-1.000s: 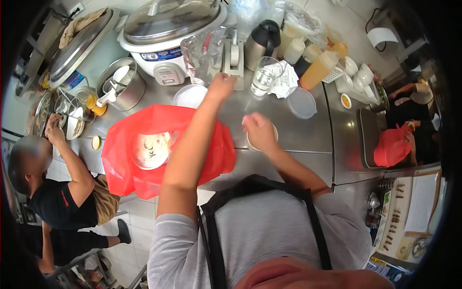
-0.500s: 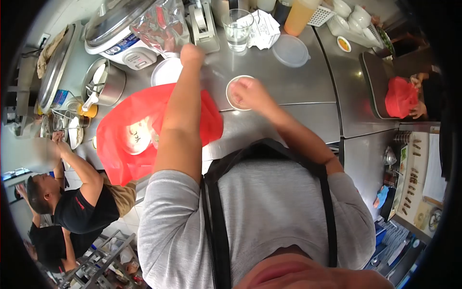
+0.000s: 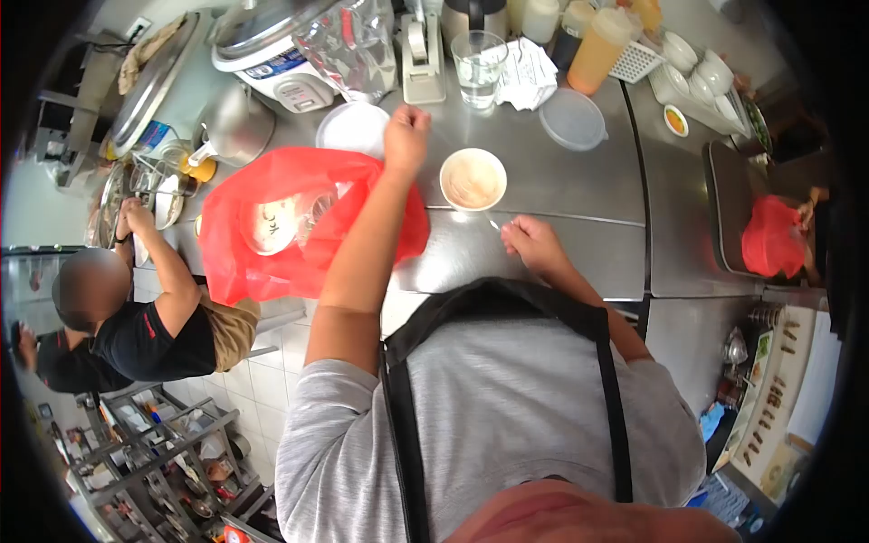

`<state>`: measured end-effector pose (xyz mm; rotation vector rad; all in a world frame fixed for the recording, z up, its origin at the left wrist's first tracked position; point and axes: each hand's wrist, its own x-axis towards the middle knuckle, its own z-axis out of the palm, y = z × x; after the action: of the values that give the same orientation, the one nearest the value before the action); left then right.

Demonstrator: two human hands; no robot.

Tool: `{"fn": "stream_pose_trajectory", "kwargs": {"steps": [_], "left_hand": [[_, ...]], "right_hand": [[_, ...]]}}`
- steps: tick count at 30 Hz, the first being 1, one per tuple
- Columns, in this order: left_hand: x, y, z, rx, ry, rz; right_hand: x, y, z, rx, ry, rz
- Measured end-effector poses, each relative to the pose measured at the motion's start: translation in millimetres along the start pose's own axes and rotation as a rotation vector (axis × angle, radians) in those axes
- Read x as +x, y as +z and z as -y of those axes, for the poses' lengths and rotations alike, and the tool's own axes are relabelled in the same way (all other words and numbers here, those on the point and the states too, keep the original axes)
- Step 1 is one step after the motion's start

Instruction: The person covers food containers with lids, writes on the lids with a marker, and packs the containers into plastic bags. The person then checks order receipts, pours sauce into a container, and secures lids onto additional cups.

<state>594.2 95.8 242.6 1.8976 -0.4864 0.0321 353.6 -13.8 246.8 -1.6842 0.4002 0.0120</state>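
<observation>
A round white bowl (image 3: pixel 472 180) with pale brownish contents stands on the steel counter. Just left of it is my left hand (image 3: pixel 406 140), its fingers curled closed; whatever they may hold is hidden. Below and right of the bowl, my right hand (image 3: pixel 532 242) pinches a thin, shiny stick-like utensil (image 3: pixel 494 223), whose tip points toward the bowl. Its kind is too small to tell. A red plastic bag (image 3: pixel 231 240) lies beside my left forearm, with a round white container (image 3: pixel 272 227) marked in black in it.
Behind are a white lid (image 3: pixel 353 129), a tape dispenser (image 3: pixel 423 77), a glass of water (image 3: pixel 478 72), crumpled paper (image 3: pixel 527 77), a clear lid (image 3: pixel 574 119) and an orange squeeze bottle (image 3: pixel 599 54). A co-worker (image 3: pixel 149 326) stands left; another person's hands touch a red bag (image 3: pixel 774 237) at right.
My right hand has drawn back from over the bowl toward my body, uncovering its contents. My left hand has shifted away from the foil bag toward the bowl. The view has also shifted.
</observation>
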Motion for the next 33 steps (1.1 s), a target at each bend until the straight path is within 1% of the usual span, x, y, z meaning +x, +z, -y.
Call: {"fn": "stream_pose_trajectory", "kwargs": {"steps": [3,5,7,9,11,13,15,17,19,21,22,25,26,28,29,31,32,33], "left_hand": [[-15.8,17.4,35.9,0.133,0.004,0.009],[-40.3,28.7,43.3,0.013,-0.148,0.130],[-69.3,46.7,52.7,-0.217,-0.213,0.222],[-88.8,47.4,38.8,-0.231,-0.171,0.264],[-98.9,47.2,35.4,-0.174,-0.163,0.226],[-105.6,40.8,19.8,-0.056,-0.159,0.204],[-107.8,45.6,35.6,-0.054,-0.194,0.204],[-108.3,31.5,8.0,0.171,-0.132,0.077],[-108.2,37.7,22.5,0.238,-0.064,-0.057],[-97.9,41.8,31.7,0.146,-0.140,-0.091],[-88.9,46.7,50.5,0.122,-0.203,-0.114],[-73.0,39.6,52.6,-0.614,-0.541,-0.186],[-74.2,33.9,43.9,-0.578,-0.467,-0.157],[-76.2,30.1,27.0,-0.573,-0.444,0.040],[-77.9,27.3,18.6,-0.565,-0.432,0.143],[-91.0,26.7,-1.1,-0.463,-0.504,0.335],[-95.6,29.1,-5.8,-0.412,-0.533,0.434],[-100.1,39.3,4.7,-0.412,-0.485,0.405]], "right_hand": [[5.6,-5.3,-34.8,0.045,0.026,0.001],[9.5,-14.0,-40.3,0.049,0.062,-0.001],[12.7,-22.3,-36.7,0.027,0.092,-0.011],[19.6,-30.2,-35.8,-0.026,0.182,0.040],[25.9,-38.0,-34.9,-0.101,0.243,0.073],[30.4,-41.0,-35.1,-0.194,0.265,0.089],[37.8,-43.2,-45.9,-0.155,0.266,0.086],[40.0,-39.7,-39.8,-0.171,0.272,0.078],[37.4,-30.9,-31.0,-0.241,0.177,0.029],[28.1,-23.0,-13.6,-0.347,0.101,-0.003],[25.0,-21.0,-10.1,-0.393,0.065,-0.036],[22.4,-34.5,-36.4,-0.471,-0.112,-0.261],[19.0,-34.4,-35.4,-0.462,-0.189,-0.292],[5.7,-37.0,-33.2,-0.443,-0.322,-0.354],[5.4,-28.6,-36.8,-0.256,-0.327,-0.309],[5.3,-1.2,-45.7,0.117,-0.326,-0.225],[6.6,14.3,-43.0,0.292,-0.374,-0.147],[16.5,19.3,-45.7,0.319,-0.312,-0.143]]}}
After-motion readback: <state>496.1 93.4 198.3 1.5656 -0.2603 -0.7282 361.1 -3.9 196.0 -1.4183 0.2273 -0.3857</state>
